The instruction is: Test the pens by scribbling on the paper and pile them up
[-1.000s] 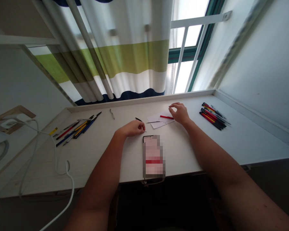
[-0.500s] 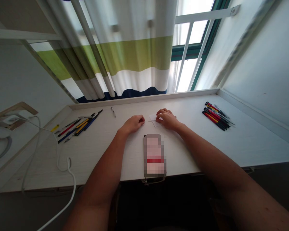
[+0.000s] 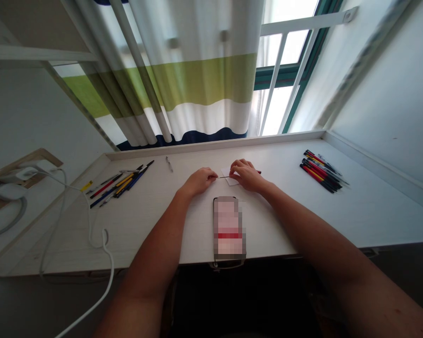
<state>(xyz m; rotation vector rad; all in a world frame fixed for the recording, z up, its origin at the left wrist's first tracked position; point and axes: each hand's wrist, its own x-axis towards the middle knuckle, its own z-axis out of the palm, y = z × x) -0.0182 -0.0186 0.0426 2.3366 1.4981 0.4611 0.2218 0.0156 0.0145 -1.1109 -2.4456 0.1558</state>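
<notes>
A thin dark pen refill (image 3: 224, 177) lies level between my two hands. My left hand (image 3: 203, 180) has its fingers pinched at the left end of it. My right hand (image 3: 246, 174) is closed around its other side, and a red tip sticks out past the knuckles. Beneath the right fingers is a small white paper (image 3: 233, 181), partly covered. Nearer to me lies a phone (image 3: 229, 227) with a blurred pinkish screen.
On the white desk (image 3: 268, 220), several pens (image 3: 123, 184) lie at the left and a pile of red, black and yellow pens (image 3: 322, 171) at the right. A single pen (image 3: 169, 164) is near the back. White cables (image 3: 109, 256) cross the left side.
My left fingers have closed on the left end of the refill, where a small gap showed before. The whole view has shifted slightly.
</notes>
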